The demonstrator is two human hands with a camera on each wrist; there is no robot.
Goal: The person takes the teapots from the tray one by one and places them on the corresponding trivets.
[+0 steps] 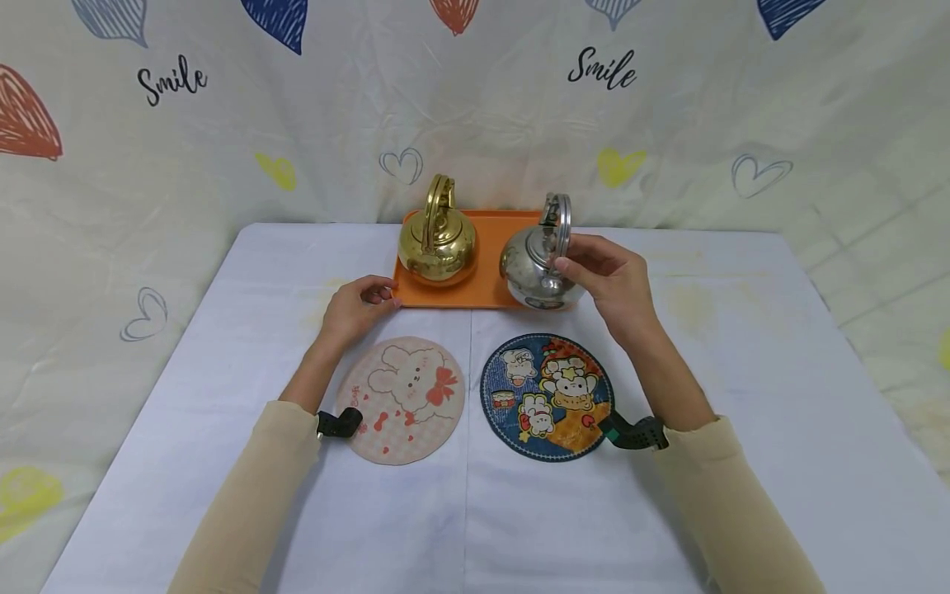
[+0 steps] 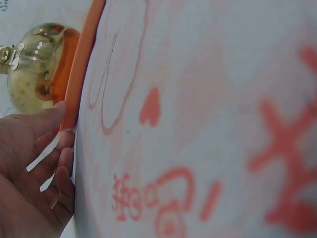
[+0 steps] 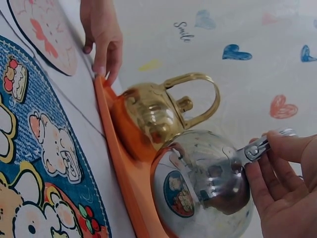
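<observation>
A silver kettle [image 1: 540, 268] is at the right end of an orange tray [image 1: 486, 285]. My right hand [image 1: 612, 285] pinches the base of its upright handle between thumb and fingers, also plain in the right wrist view. Whether the kettle's bottom touches the tray cannot be told. On the tray's left end stands a gold kettle [image 1: 438, 243], its handle up. My left hand [image 1: 356, 312] holds the tray's near left corner. In the left wrist view the thumb [image 2: 47, 119] lies against the orange rim and the other fingers are curled below it.
Two round mats lie on the white-covered table [image 1: 185, 495], nearer than the tray: a pink one with a rabbit [image 1: 404, 400] on the left, a blue one with cartoon figures [image 1: 545, 396] on the right. A printed cloth [image 1: 505, 107] hangs behind the table.
</observation>
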